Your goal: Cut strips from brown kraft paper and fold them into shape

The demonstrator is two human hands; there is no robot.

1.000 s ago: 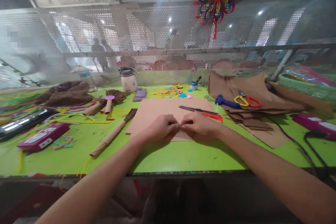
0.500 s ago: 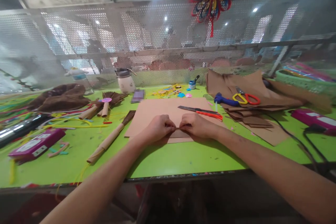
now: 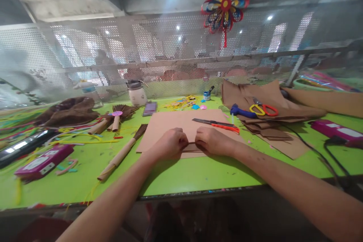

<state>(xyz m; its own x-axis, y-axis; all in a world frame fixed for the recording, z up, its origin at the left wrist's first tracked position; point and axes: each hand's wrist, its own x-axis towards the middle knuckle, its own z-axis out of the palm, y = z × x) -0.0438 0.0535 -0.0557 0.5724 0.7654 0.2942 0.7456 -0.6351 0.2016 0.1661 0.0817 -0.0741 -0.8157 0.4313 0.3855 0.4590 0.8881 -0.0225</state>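
My left hand (image 3: pixel 170 144) and my right hand (image 3: pixel 211 141) are both curled shut side by side over the near edge of a tan cardboard sheet (image 3: pixel 176 123) on the green table (image 3: pixel 184 174). Between the two fists a thin brown piece of paper (image 3: pixel 191 143) shows, pinched by both. Its full shape is hidden under my fingers. A red-handled cutter (image 3: pixel 219 124) lies on the sheet just beyond my right hand.
Brown paper sheets (image 3: pixel 272 121) with scissors (image 3: pixel 263 109) and a blue tool (image 3: pixel 241 111) lie right. A rolled paper broom (image 3: pixel 121 154), a pink box (image 3: pixel 39 162), pipe cleaners and a brown pile (image 3: pixel 68 109) lie left. A cable (image 3: pixel 314 149) runs right. Perforated mesh (image 3: pixel 170 53) stands behind.
My hands have slid slightly nearer and drawn apart a little, showing more of the brown piece between them. The camera has tilted slightly upward.
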